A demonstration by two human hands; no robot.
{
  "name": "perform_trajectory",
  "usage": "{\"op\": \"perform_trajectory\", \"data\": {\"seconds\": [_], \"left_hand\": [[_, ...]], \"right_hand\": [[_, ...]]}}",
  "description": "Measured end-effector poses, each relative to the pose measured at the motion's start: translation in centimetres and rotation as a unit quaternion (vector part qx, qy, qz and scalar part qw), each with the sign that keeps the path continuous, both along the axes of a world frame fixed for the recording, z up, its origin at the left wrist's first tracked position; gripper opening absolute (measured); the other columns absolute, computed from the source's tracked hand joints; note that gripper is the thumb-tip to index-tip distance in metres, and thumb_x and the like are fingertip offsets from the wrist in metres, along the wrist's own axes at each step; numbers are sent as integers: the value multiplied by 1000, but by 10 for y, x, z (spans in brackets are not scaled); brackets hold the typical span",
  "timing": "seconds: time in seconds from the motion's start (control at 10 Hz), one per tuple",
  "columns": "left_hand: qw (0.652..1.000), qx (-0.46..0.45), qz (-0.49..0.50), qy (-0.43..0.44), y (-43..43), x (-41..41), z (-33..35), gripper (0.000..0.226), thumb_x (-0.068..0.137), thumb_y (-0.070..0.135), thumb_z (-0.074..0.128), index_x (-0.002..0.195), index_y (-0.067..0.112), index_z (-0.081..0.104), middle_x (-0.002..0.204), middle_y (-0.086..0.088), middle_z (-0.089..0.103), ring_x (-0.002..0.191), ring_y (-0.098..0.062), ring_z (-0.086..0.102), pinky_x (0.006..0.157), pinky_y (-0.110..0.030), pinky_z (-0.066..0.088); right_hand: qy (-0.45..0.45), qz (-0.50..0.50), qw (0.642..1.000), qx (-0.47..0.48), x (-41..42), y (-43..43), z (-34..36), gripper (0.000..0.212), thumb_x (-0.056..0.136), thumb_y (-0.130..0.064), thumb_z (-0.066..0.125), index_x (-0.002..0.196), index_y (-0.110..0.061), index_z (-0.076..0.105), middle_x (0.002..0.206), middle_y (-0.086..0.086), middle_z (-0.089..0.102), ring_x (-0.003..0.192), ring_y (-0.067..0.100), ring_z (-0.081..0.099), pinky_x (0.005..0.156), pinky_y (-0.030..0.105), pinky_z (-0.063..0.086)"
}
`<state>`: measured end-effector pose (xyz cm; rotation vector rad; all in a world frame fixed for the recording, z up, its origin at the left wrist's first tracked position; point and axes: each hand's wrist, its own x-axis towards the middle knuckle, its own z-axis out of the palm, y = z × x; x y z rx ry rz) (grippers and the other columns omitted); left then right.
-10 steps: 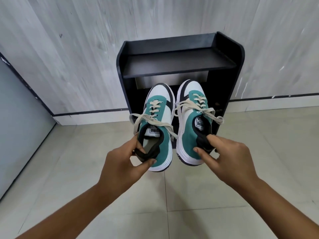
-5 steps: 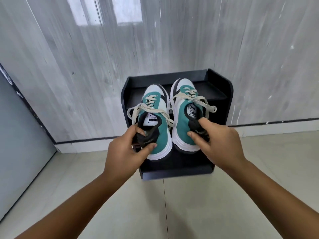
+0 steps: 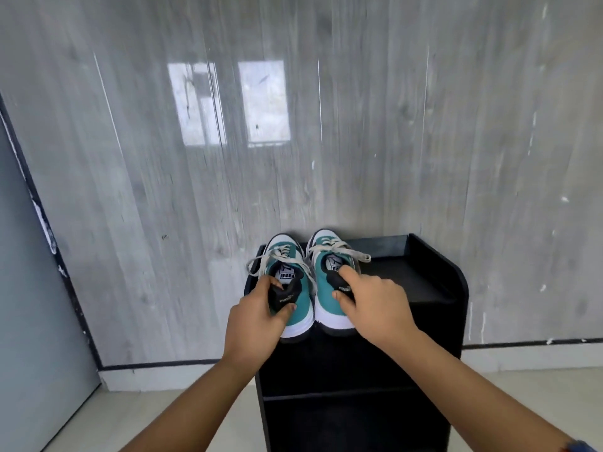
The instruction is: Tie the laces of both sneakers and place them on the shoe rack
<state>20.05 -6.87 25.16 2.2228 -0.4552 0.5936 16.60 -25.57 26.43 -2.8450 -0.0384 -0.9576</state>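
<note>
Nearest the camera, both forearms reach forward over the front of the black shoe rack [image 3: 434, 288]. Left hand [image 3: 253, 321] pinches the black heel collar of the left sneaker [image 3: 290, 285], thumb inside the opening, fingers wrapped outside. Right hand [image 3: 375, 305] grips the heel of the right sneaker [image 3: 329, 278] the same way. Both teal-and-white shoes sit side by side, toes toward the wall, over the left part of the top shelf; cannot tell whether the soles rest fully on it. Cream laces [image 3: 346, 251] show looped bows, so tying looks done. Step in hand, by my reading: placement on the rack. Next move likely calls for settling both soles flat, heels clear of the front edge, then loosening both grips. Beyond the rack, grey wood-grain wall [image 3: 424, 125], blurred.
</note>
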Motion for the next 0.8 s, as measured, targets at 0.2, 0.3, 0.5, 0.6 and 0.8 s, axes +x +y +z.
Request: {"op": "perform_trajectory", "data": {"seconds": [0.2,0.3,0.5,0.6,0.8], "left_hand": [[998,61,0,-1,-3,20,7,35,85,34,59,115,26,44,85,0,66,83,-30,64,64,-28,36],[997,82,-4,-3,-2,19,5,35,87,34,56,119,27,42,79,2,60,82,-31,63,63,-28,34],[1000,0,-16,11,-1,14,-4,52,89,37,53,134,32,27,120,2,65,100,-26,64,79,-32,49],[999,-22,4,29,-3,11,5,56,86,46,55,134,34,29,123,6,63,106,-19,62,83,-32,51],[994,-33,44,89,12,4,69,61,73,55,66,123,38,36,116,17,60,103,-10,59,74,-27,48]], "right_hand": [[4,-1,1000,-15,20,-3,3,37,93,-40,43,126,-25,42,97,9,70,86,34,65,64,35,43],[4,10,1000,-21,21,-2,1,37,93,-39,44,127,-26,41,96,7,71,86,32,66,62,33,38],[14,11,1000,11,17,-1,5,36,91,-44,46,124,-30,43,93,5,71,84,32,65,61,31,39],[41,4,999,13,13,-2,20,44,89,-55,41,129,-38,37,99,4,70,88,32,65,64,33,42],[100,-11,989,107,-3,-3,90,34,90,-53,42,118,-37,52,97,-8,73,87,21,67,70,33,52]]}}
